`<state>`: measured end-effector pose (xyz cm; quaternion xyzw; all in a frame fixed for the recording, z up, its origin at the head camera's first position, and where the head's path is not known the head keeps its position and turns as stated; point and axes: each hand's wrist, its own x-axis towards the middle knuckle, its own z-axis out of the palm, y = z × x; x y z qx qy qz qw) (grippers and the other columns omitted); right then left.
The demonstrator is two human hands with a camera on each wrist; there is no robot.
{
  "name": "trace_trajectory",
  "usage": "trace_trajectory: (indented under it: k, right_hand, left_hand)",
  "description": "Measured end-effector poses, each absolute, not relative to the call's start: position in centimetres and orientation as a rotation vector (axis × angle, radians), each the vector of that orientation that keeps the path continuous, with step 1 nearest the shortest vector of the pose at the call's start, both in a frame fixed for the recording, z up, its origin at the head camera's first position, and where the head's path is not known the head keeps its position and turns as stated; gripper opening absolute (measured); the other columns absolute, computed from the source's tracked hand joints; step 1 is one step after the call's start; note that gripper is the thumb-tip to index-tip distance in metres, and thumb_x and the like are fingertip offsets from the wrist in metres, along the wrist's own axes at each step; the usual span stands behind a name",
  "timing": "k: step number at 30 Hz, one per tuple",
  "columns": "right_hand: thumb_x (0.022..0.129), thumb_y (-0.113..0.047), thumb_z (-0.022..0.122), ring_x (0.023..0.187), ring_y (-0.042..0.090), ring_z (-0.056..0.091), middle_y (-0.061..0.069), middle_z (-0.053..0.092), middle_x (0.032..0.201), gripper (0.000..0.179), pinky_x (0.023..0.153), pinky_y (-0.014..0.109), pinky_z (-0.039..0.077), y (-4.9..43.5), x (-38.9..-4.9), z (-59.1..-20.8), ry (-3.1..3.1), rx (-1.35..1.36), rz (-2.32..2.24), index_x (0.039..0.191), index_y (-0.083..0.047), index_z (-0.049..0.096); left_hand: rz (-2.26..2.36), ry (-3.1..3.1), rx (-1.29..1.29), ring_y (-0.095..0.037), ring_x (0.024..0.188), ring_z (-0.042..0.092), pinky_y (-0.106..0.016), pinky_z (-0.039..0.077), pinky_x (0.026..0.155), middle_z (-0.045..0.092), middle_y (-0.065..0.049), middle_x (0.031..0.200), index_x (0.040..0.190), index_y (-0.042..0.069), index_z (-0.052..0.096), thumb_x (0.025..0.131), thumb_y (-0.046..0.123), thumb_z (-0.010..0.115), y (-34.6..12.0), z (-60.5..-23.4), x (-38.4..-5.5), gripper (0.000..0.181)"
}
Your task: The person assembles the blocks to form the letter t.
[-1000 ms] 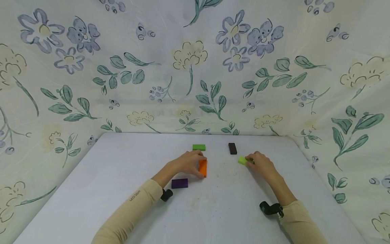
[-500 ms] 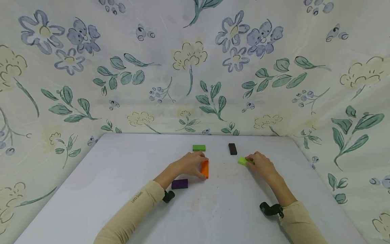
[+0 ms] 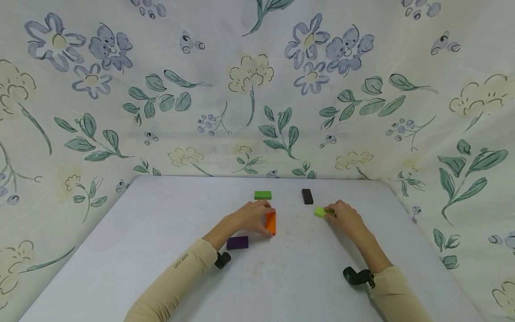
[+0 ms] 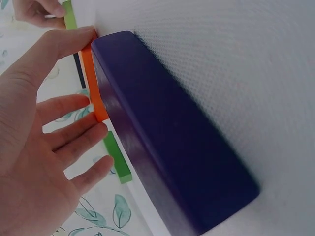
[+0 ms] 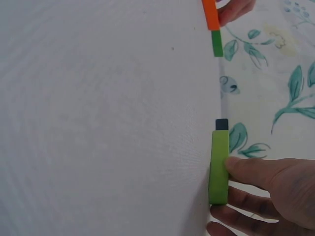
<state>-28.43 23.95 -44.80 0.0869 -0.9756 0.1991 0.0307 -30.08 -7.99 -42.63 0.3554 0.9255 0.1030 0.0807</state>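
My left hand (image 3: 250, 218) grips an orange block (image 3: 271, 224) lengthwise, thumb on its near end and fingertips at its far end. In the left wrist view, a purple block (image 4: 172, 132) stands large in front and covers part of the orange one. To the right on the table, my right hand (image 3: 345, 218) pinches a lime green block (image 3: 319, 212). The right wrist view has the thumb against the side of that lime block (image 5: 219, 167), fingers around its near end. Both blocks are down at the white tabletop.
A darker green block (image 3: 263, 195) lies beyond the left hand. Near the back edge, a black block (image 3: 307, 197) sits just beyond the lime one. Floral cloth (image 3: 249, 112) hangs behind and beside the white table (image 3: 289, 277).
My left hand has shifted the orange block slightly to the right, then stayed still over the last half second. The right hand and lime block have held their place.
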Motion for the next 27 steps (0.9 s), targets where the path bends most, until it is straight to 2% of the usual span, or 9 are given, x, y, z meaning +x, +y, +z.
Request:
trace_trajectory:
  k: [11, 18, 27]
  right_hand:
    - [0.092, -0.018, 0.067, 0.092, 0.027, 0.063, 0.018, 0.065, 0.109, 0.030, 0.071, 0.043, 0.054, 24.0, -28.4, -44.8, -3.009, 0.264, 0.616, 0.118, -0.002, 0.070]
    - [0.092, -0.018, 0.068, 0.092, 0.027, 0.063, 0.019, 0.066, 0.109, 0.030, 0.071, 0.043, 0.054, 24.1, -28.5, -44.9, -3.010, 0.261, 0.611, 0.118, -0.002, 0.070]
    - [0.092, -0.017, 0.068, 0.089, 0.025, 0.062, 0.018, 0.066, 0.107, 0.030, 0.069, 0.041, 0.053, 24.0, -28.6, -45.0, -3.001, 0.265, 0.616, 0.117, -0.002, 0.070]
  left_hand:
    - [0.285, 2.771, 1.029, -0.020, 0.121, 0.052, -0.043, 0.045, 0.103, 0.052, -0.007, 0.140, 0.140, 0.010, 0.054, 0.080, 0.046, 0.077, -7.9, -42.8, -29.9, 0.074]
    - [0.294, 2.761, 0.965, -0.025, 0.136, 0.044, -0.049, 0.036, 0.115, 0.046, -0.009, 0.150, 0.146, 0.014, 0.048, 0.084, 0.046, 0.074, -8.0, -43.0, -29.3, 0.074]
    - [0.312, 2.768, 0.962, -0.029, 0.146, 0.034, -0.056, 0.031, 0.117, 0.037, -0.009, 0.157, 0.147, 0.012, 0.047, 0.085, 0.049, 0.071, -8.2, -43.2, -29.0, 0.076]
